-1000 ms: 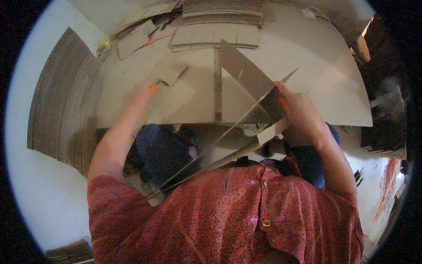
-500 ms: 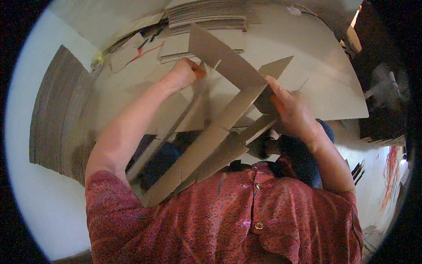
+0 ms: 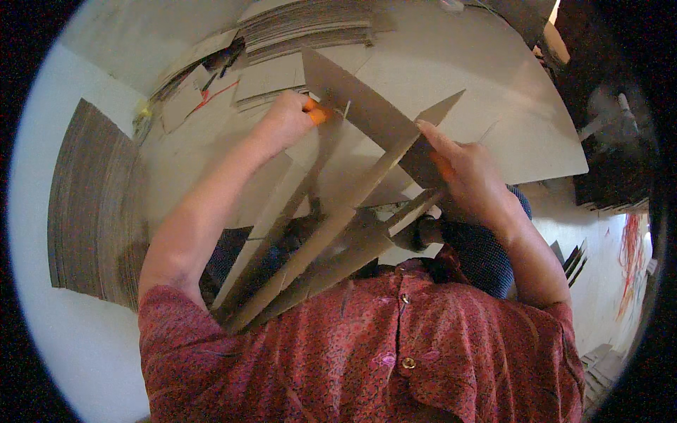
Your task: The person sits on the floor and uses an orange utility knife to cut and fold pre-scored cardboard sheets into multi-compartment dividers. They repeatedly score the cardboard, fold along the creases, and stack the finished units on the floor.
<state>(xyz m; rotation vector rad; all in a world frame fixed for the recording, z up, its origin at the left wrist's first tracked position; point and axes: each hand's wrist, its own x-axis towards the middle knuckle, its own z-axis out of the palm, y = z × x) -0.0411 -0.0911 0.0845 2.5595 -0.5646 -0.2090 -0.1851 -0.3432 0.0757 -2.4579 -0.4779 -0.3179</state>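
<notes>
The work looks partly done. A wide, flat brown cardboard panel (image 3: 360, 99) is held on a slant over the front of the pale, smooth table (image 3: 522, 120), and its lower end is gripped by the right hand (image 3: 462, 166). Close to that hand, the panel is crossed by a long, thin brown cardboard strip (image 3: 337, 220), and the strip's tip is seen poking out past the panel, so that joint seems to be made. Another long brown cardboard strip (image 3: 324, 275) is seen below, near the shirt, but its far end is partly hidden, so how it is joined cannot be told. By the left hand (image 3: 285, 116), with bright orange covers (image 3: 319, 114) on its fingertips, the top end of a narrow, dark brown cardboard strip (image 3: 303, 187) is pinched. This end is held just beside a thin, pale slot (image 3: 348, 109) in the panel; whether it has gone in cannot be made out. That joint is likely what is left on this piece. More flat brown cardboard sheets (image 3: 303, 32) are piled at the back.
</notes>
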